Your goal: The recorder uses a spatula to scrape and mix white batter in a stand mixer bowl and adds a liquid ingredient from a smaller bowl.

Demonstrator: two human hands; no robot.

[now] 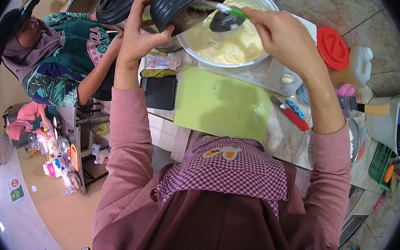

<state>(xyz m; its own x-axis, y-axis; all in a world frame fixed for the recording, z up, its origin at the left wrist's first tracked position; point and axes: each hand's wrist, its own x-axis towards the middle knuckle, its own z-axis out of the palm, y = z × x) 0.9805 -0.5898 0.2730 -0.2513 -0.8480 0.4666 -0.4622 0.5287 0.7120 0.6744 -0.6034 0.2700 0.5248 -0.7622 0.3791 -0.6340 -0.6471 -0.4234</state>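
Observation:
My left hand (140, 30) holds a black ribbed bowl (181, 7) tilted on its side, its opening turned to the right. My right hand (282, 36) grips the green handle of a spatula (236, 12), whose far end reaches into the mouth of the black bowl. Below both is a large white tub (223, 64) of pale yellow creamy batter (228, 49). A dark round part (227, 22) shows over the batter; I cannot tell what it belongs to. A light green mat (223, 104) lies on the counter in front of me.
Right of the mat lie a red-handled knife (295, 119) and a blue-patterned tool (295, 109). Beyond are a red lid (332, 48), a plastic jug (355, 67) and a green basket (380, 164). A black digital scale or tablet (158, 92) lies left. A co-worker (67, 56) stands close at left.

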